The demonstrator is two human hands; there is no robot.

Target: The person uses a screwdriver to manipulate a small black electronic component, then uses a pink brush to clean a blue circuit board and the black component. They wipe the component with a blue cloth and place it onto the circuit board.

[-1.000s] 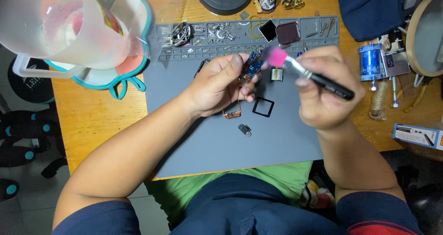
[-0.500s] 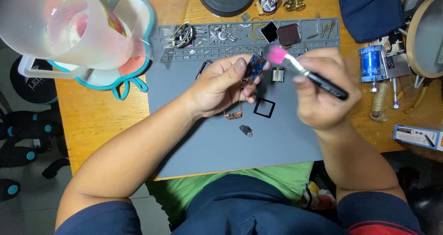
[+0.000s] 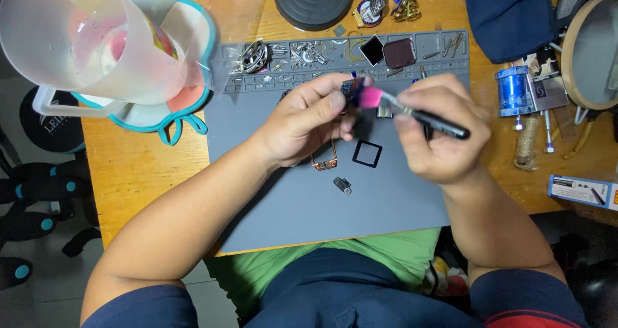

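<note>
Pinched in left hand [image 3: 302, 122]: small part [image 3: 349, 87], mostly hidden by fingers; right hand [image 3: 438, 131] clamps brush [image 3: 412, 112]; pink tip [image 3: 369, 97] blurred, touching part

Wooden desk [image 3: 138, 167], grey floor [image 3: 45, 289]

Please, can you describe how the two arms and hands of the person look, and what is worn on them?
Both hands, the left hand and the right hand, are bare: no gloves, and no rings or watch that I can see. The forearms are uncovered too. Short dark blue sleeves cover only the upper arms; the right sleeve shows a red band at the frame's bottom edge.
</note>
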